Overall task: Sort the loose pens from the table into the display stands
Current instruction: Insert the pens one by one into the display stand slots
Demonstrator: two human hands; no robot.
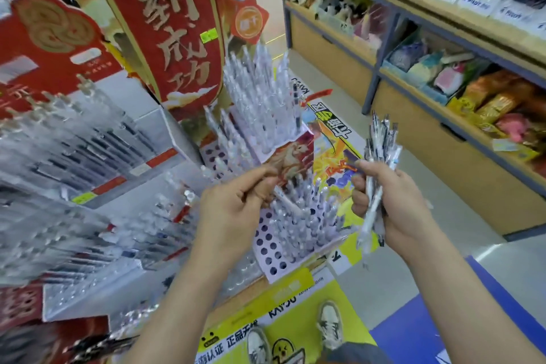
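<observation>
My left hand [233,210] hides the upper end of the pen [288,202] it pinches. The racks [74,156] at left are a blur, their pens indistinct. My right hand [393,201] covers the bundle's [381,139] middle.

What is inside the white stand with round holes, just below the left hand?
The white stand holds many upright pens on its right side. The left holes look empty. The left hand covers its upper corner.

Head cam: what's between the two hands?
In the head view, between the left hand, pinching one white pen, and the right hand, gripping a pen bundle, stands the perforated stand's upright pens.
</observation>
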